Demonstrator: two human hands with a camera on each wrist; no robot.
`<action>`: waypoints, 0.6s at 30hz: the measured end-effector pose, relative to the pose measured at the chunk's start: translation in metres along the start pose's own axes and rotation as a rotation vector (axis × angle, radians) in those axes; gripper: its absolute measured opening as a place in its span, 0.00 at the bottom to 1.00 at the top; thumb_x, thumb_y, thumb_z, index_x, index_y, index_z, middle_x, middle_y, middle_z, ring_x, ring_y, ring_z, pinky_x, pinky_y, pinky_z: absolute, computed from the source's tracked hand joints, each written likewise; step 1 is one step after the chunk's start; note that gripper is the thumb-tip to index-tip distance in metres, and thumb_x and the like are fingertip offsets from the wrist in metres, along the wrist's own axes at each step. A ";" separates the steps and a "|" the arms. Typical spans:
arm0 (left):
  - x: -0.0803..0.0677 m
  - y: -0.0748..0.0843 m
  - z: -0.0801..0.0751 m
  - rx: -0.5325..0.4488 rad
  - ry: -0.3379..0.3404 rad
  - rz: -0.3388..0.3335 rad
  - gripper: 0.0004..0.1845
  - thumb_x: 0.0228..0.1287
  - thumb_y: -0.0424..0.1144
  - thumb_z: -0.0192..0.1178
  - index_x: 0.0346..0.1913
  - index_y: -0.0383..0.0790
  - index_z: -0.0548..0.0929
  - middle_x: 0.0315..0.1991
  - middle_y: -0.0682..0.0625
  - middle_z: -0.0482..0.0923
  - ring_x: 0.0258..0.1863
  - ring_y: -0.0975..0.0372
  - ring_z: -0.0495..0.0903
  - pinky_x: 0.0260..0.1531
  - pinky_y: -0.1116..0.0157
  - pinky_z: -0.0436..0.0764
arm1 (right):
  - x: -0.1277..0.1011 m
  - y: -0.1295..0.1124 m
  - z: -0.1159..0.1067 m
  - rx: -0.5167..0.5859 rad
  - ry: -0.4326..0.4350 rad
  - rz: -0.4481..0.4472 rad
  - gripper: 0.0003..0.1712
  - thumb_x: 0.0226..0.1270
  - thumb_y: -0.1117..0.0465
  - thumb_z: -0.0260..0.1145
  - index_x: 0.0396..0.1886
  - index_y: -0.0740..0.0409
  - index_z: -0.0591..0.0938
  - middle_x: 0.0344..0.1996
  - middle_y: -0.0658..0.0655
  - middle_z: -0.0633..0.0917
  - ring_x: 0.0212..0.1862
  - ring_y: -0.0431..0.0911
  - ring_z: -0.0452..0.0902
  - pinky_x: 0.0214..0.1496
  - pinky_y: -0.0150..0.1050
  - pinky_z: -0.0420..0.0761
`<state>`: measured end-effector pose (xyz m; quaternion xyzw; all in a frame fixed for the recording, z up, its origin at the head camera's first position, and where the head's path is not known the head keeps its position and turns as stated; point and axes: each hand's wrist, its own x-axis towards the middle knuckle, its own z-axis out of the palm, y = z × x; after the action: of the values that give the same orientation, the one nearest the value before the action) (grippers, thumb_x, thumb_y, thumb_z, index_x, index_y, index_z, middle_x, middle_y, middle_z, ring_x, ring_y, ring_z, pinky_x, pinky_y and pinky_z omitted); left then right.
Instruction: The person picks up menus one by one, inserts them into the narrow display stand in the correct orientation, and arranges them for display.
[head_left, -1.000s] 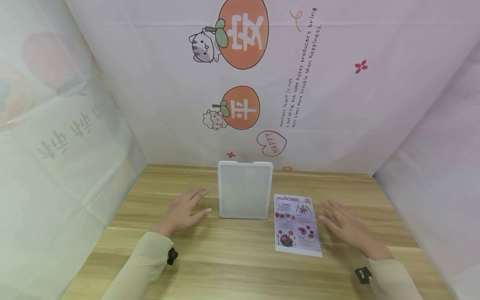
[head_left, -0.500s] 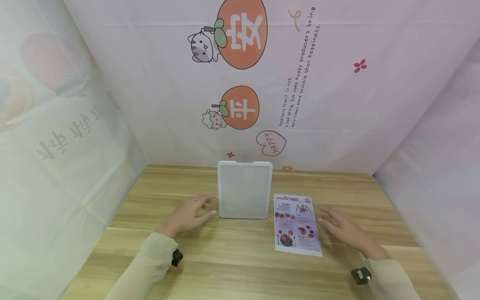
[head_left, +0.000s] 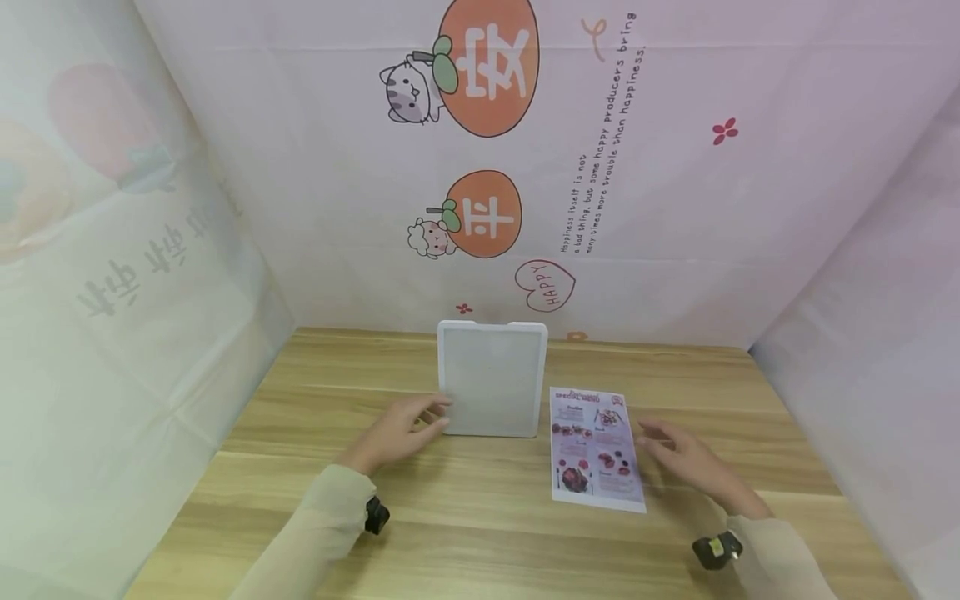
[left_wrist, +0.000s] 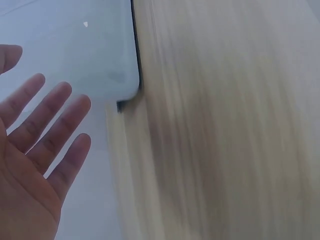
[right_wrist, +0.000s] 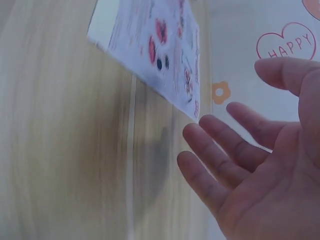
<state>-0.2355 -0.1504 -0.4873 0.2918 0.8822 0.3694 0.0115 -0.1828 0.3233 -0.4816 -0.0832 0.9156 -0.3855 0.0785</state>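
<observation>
A white tray-like board [head_left: 492,379] is lying flat at the middle of the wooden worktop [head_left: 465,517], near the back wall. The left hand [head_left: 401,432] is reaching its fingertips to the board's near-left corner, fingers straight and spread, gripping nothing; whether they are touching the rim I cannot tell. Just right of the board, a printed menu leaflet [head_left: 596,447] is lying flat. The right hand [head_left: 686,461] is hovering just beside the leaflet's right edge, fingers loosely spread and holding nothing. Both wrist views are blurring the wood grain.
</observation>
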 end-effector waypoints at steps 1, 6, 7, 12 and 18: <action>0.001 0.000 0.002 -0.011 0.000 -0.001 0.20 0.75 0.46 0.58 0.64 0.43 0.78 0.53 0.52 0.82 0.49 0.61 0.81 0.51 0.59 0.81 | 0.000 0.000 0.000 0.018 -0.009 0.015 0.34 0.79 0.51 0.56 0.71 0.73 0.64 0.63 0.77 0.72 0.60 0.69 0.73 0.56 0.64 0.76; 0.007 0.002 0.013 -0.104 0.000 -0.022 0.18 0.76 0.47 0.57 0.61 0.41 0.80 0.53 0.52 0.82 0.50 0.60 0.81 0.52 0.59 0.80 | 0.000 -0.002 -0.001 0.196 -0.064 0.096 0.36 0.78 0.52 0.56 0.72 0.75 0.61 0.64 0.78 0.71 0.60 0.68 0.74 0.57 0.59 0.78; 0.008 0.003 0.015 -0.122 0.000 -0.031 0.18 0.76 0.47 0.57 0.60 0.42 0.81 0.53 0.52 0.82 0.51 0.60 0.80 0.53 0.58 0.80 | 0.000 -0.001 -0.002 0.230 -0.077 0.110 0.37 0.78 0.52 0.56 0.73 0.75 0.60 0.64 0.79 0.70 0.61 0.68 0.74 0.57 0.58 0.78; 0.013 0.006 0.027 -0.189 -0.004 -0.082 0.18 0.77 0.50 0.55 0.59 0.45 0.82 0.55 0.53 0.82 0.51 0.60 0.80 0.53 0.57 0.79 | 0.000 0.003 -0.006 0.342 -0.133 0.144 0.38 0.80 0.51 0.54 0.74 0.76 0.56 0.65 0.79 0.68 0.63 0.68 0.72 0.61 0.57 0.75; 0.020 0.012 0.040 -0.273 -0.026 -0.136 0.20 0.76 0.54 0.53 0.61 0.48 0.82 0.59 0.52 0.80 0.58 0.57 0.77 0.59 0.52 0.75 | 0.002 0.010 -0.007 0.425 -0.163 0.138 0.39 0.81 0.52 0.51 0.73 0.79 0.53 0.66 0.81 0.65 0.65 0.70 0.68 0.64 0.57 0.73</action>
<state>-0.2363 -0.1072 -0.5048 0.2319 0.8413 0.4805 0.0873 -0.1869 0.3347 -0.4841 -0.0330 0.8080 -0.5554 0.1938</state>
